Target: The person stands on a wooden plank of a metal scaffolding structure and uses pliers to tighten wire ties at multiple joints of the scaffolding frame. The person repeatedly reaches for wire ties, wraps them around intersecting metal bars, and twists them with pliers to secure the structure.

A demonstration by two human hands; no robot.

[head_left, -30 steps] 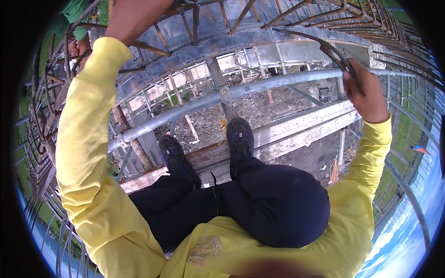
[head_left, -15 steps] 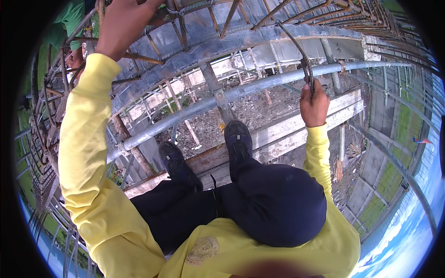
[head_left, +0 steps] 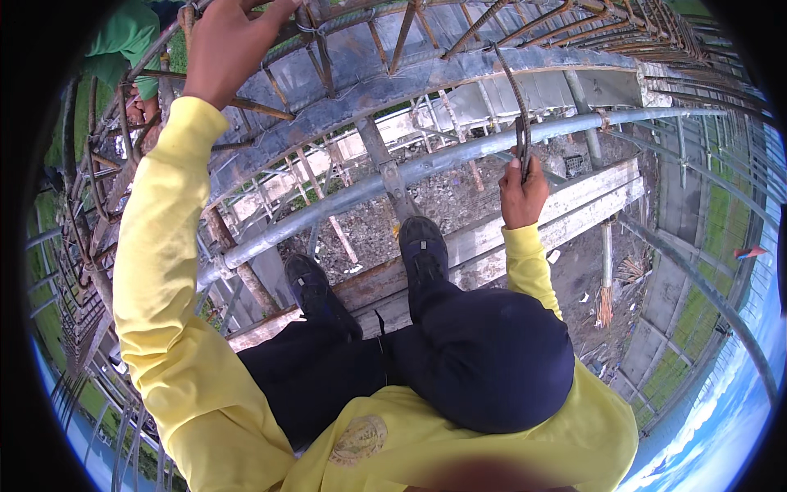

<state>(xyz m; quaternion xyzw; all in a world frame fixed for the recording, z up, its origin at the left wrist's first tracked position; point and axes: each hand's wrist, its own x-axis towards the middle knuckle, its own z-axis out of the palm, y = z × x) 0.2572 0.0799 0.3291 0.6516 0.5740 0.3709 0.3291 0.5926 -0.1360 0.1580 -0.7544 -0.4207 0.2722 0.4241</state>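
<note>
My left hand (head_left: 234, 53) is raised to the rebar cage (head_left: 321, 49) at the upper left. Its thumb points right, but the top edge cuts off most of the fingers, hiding their grip. Out to the right, my right hand (head_left: 523, 195) is closed around a tool made of ribbed steel bar (head_left: 512, 82). The tool points up and slightly left, with a dark, thicker metal part near my fingers. Its tip ends near the lower edge of the grey formwork board (head_left: 459, 70), beneath the rebar; whether they touch I cannot tell.
A galvanized pipe (head_left: 352, 197) crosses before my shoes (head_left: 425, 246), which rest on wooden planks (head_left: 566, 205). Rubble ground (head_left: 377, 234) lies far below. Another person's green sleeve (head_left: 123, 41) and hands show at upper left. More scaffold pipes (head_left: 705, 295) stand at right.
My right hand has moved left and slightly down with the bar tool, which now stands more upright. My left hand has shifted slightly right. More of the other person's green clothing shows.
</note>
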